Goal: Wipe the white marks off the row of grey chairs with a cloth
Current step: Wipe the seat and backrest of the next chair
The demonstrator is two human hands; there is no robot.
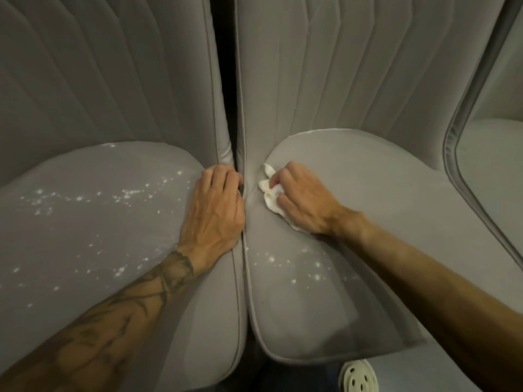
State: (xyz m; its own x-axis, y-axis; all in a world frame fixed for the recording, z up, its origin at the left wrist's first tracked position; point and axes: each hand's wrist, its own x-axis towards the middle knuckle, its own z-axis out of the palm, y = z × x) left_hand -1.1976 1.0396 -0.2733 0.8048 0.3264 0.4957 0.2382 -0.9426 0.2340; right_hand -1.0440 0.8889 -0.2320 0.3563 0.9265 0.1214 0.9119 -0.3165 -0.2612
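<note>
Wiping along the inner edge of the right seat point(382, 193) looks to be the step in hand: the right hand point(302, 199) presses a crumpled white cloth point(272, 194) onto the cushion just beside the dark gap point(230, 108) between the two grey chairs, close to where seat meets backrest. Its fingers are curled and pinched on the cloth, knuckles up, the forearm reaching in low from the right. The left hand point(215, 205) lies on the neighbouring left seat point(85, 236), palm down, fingers hooked over that cushion's edge into the gap, as if holding it aside; the fingertips are partly hidden there. Much seems left to do. A cluster of white marks point(283, 261) sits on the right seat nearer its front, between the two wrists, and many more speckle the left seat. My guess is the next move calls for drawing the cloth back toward the front edge, with firm downward pressure over that cluster, before shifting to the left seat. A pale perforated shoe point(358, 377) shows on the floor below.
</note>
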